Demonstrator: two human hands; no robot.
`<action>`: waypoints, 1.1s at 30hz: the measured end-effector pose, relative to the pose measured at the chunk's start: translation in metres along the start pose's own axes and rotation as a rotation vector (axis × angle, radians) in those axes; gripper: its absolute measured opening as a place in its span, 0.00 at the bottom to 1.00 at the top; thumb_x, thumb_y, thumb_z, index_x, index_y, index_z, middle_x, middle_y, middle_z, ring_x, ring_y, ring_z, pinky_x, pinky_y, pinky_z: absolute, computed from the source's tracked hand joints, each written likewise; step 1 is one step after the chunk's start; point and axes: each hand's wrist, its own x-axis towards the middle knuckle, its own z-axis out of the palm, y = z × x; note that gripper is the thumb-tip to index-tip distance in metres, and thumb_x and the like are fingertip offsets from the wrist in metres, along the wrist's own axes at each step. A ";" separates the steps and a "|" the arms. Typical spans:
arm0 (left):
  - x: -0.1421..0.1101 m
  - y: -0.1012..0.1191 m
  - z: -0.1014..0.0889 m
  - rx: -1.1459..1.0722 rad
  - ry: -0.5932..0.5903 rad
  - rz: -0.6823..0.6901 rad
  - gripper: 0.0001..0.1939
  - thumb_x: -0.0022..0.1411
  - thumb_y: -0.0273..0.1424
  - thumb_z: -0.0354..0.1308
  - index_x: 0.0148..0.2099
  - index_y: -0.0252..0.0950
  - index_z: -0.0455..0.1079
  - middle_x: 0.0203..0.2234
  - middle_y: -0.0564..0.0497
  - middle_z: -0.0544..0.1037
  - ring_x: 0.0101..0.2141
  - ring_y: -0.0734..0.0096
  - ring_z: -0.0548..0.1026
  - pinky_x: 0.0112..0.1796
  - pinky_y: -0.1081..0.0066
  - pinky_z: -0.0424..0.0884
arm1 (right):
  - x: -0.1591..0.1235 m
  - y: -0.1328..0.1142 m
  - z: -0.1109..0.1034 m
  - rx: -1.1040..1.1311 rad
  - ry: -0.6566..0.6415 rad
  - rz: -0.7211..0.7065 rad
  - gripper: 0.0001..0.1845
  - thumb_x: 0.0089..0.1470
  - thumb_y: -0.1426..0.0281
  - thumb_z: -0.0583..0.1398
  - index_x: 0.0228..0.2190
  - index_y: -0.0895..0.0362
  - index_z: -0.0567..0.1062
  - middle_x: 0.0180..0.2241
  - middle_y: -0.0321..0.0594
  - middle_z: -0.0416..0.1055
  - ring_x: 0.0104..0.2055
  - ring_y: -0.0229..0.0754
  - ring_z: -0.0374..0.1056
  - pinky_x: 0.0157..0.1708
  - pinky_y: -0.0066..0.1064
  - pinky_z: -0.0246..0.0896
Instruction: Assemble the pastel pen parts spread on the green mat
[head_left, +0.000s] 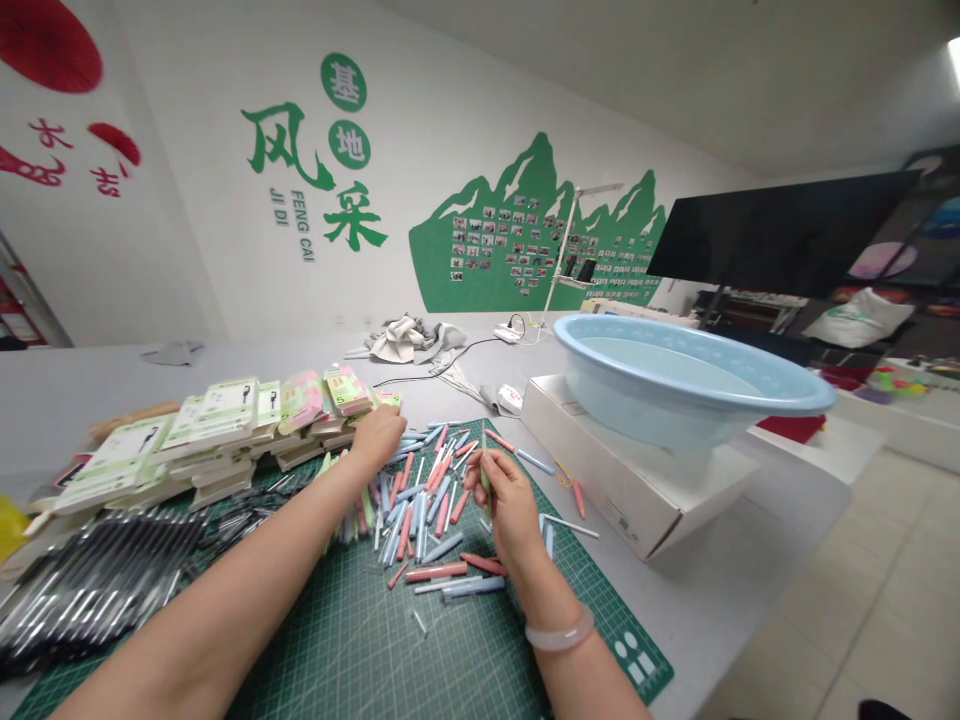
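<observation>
My right hand (pixel 504 495) is closed around a slim pale green pen part (pixel 485 470), held upright above the pile. Out at the far edge of that pile is my left hand (pixel 379 437), beside the stacks of printed paper packs (pixel 346 390); its fingers are mostly hidden behind the back of the hand. Between and below both hands lie loose pen parts (pixel 420 500) in pink, blue, white and green, scattered over a green cutting mat (pixel 360 650). Some pink and blue barrels lie close to my right wrist.
At left, many dark, clear-barrelled pens (pixel 97 580) lie in a row before the paper packs. A light blue basin (pixel 690 375) rests on a white box (pixel 607 470) at right. Crumpled cloth (pixel 405 340) and a cable lie towards the wall. A large dark screen (pixel 780 235) stands beyond.
</observation>
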 end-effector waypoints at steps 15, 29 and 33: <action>0.009 0.003 0.012 -0.077 0.043 0.059 0.10 0.52 0.21 0.51 0.31 0.29 0.74 0.33 0.34 0.75 0.42 0.53 0.71 0.42 0.61 0.64 | 0.000 -0.003 0.002 0.010 -0.001 0.016 0.12 0.52 0.61 0.57 0.28 0.56 0.73 0.20 0.33 0.65 0.17 0.31 0.52 0.15 0.23 0.50; -0.048 0.054 -0.060 -1.635 0.091 0.057 0.17 0.50 0.37 0.61 0.41 0.33 0.71 0.34 0.48 0.74 0.33 0.72 0.73 0.35 0.72 0.69 | -0.002 0.011 0.006 -0.077 -0.077 0.012 0.14 0.53 0.58 0.57 0.29 0.56 0.73 0.19 0.33 0.66 0.16 0.32 0.53 0.16 0.24 0.50; -0.053 0.066 -0.071 -1.678 0.075 0.070 0.14 0.50 0.36 0.62 0.36 0.33 0.70 0.31 0.50 0.74 0.33 0.70 0.73 0.40 0.66 0.71 | -0.003 0.013 0.007 -0.100 -0.086 0.011 0.15 0.52 0.57 0.57 0.28 0.55 0.73 0.19 0.32 0.66 0.16 0.32 0.53 0.16 0.25 0.50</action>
